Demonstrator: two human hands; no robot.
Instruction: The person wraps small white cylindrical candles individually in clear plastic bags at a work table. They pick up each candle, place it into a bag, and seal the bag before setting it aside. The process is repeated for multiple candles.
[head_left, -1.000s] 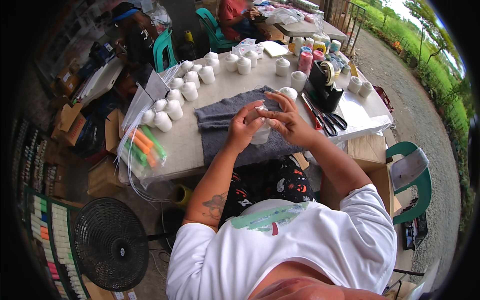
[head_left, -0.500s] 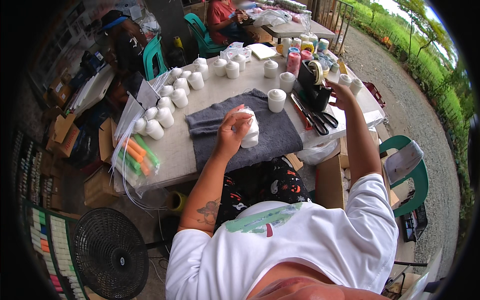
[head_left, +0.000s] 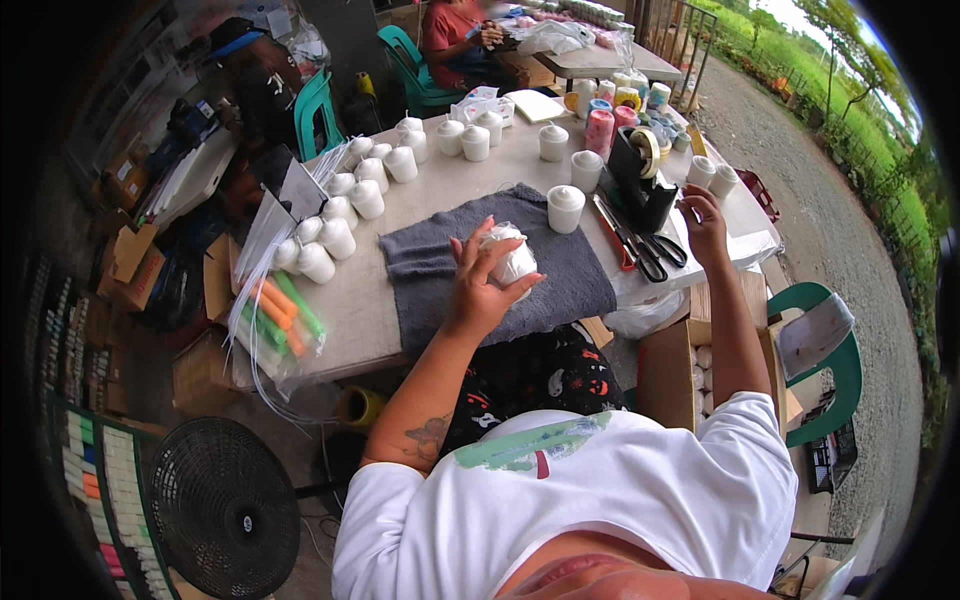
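Held a white wrapped piece [head_left: 512,258] in the left hand [head_left: 478,285], with thumb and fingers curved around the sides, over the grey towel [head_left: 430,250] at the near edge of the tabletop [head_left: 455,185]. Probably gripped this way to hold the crinkled wrap snug. Had the right hand [head_left: 706,225] near the tabletop's right edge, just beside the black tape dispenser [head_left: 625,170], with fingers bent and fingertips close together; could not tell whether gripping anything. Had the dispenser and upright tape roll [head_left: 644,155] there likely for easy reach, and the black-handled scissors [head_left: 658,258] between dispenser and right edge, loops toward the near side, perhaps for quick pick-up. Saw the towel spread flat, maybe as padding. Saw one white knobbed pot [head_left: 565,208] upright at the towel's right edge, well apart from the white pots [head_left: 366,200] along the left and far edges, seemingly ranged there to leave room in the middle. Saw orange sticks [head_left: 268,308] and green sticks [head_left: 299,288] at the near left corner, apparently bundled in clear plastic. Found no readable label on the wrapped piece or pots; noticed reddish print on a carton [head_left: 127,265] beyond the left edge, too small to make out
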